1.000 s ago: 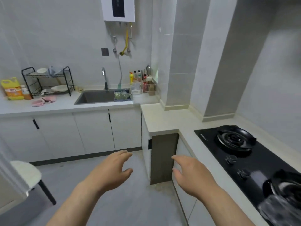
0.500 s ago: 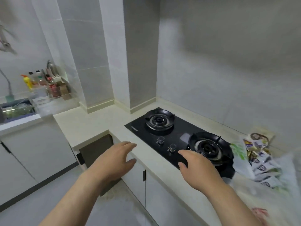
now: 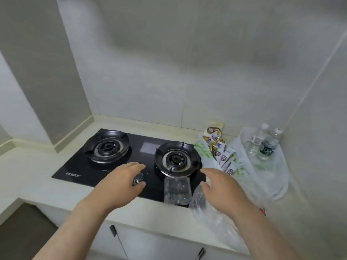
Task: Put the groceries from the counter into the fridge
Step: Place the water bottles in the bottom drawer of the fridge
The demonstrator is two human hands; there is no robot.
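Groceries lie on the cream counter (image 3: 37,184) right of a black gas hob (image 3: 116,166). A plastic bag of snack packets (image 3: 219,152) leans by the right burner. Two or three water bottles (image 3: 262,145) stand in a thin white bag in the corner. A clear packet of dark grains (image 3: 176,190) rests on the hob's front edge, beside another clear bag (image 3: 212,216). My left hand (image 3: 120,186) hovers over the hob knobs with relaxed fingers, holding nothing. My right hand (image 3: 223,188) is spread above the clear bags, empty, partly hiding them.
Grey tiled walls close the counter at the back and right. A wall column juts out at the left. White cabinet doors (image 3: 150,244) with dark handles sit below the counter. The fridge is out of view.
My view has swung right from the sink corner to the hob and the groceries. Both hands have moved forward over the hob's front edge, still empty.
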